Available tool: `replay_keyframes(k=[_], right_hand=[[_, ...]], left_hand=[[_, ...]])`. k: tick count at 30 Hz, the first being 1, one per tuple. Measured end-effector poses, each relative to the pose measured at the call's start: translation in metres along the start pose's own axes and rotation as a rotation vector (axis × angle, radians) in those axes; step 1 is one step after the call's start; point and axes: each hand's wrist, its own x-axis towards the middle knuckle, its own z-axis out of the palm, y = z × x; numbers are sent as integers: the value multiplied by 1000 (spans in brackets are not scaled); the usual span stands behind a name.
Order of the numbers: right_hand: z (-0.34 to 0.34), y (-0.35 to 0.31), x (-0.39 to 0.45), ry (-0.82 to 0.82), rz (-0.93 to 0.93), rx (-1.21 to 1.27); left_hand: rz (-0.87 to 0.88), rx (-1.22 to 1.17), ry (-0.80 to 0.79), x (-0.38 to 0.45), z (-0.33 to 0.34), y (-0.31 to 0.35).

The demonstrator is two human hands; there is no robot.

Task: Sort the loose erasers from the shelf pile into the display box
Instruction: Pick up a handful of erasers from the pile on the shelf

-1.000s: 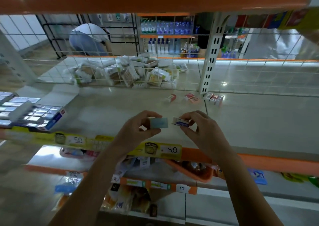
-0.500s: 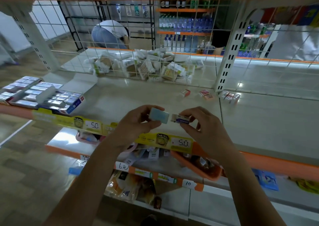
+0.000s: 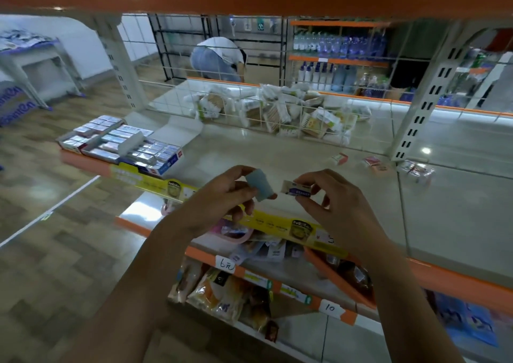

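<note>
Hands (image 3: 280, 196) pinch two erasers (image 3: 296, 189); fingers hide their far ends.

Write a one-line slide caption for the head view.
Left hand holds a bare blue eraser, right hand a wrapped eraser, display box waiting left.

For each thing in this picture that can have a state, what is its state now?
Left hand: pinches a pale blue eraser.
Right hand: pinches a wrapped eraser.
The two erasers: held apart over the shelf front, not touching.
Display box: open, rows nearly full.
Loose erasers: lying scattered on the shelf, near the upright post.
</note>
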Motion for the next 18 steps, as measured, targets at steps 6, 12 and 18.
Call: replay_keyframes(k=[6,12,18], right_hand=[[44,-49,29,-57,-70,16],[113,-113,59,-123,-107,54],[179,-166,88,-128,-95,36]], left_hand=[[-20,30,59,-41,-57,-2],[-30,142,69,-88,-138,-15],[22,557,200,-118,-226,-31]])
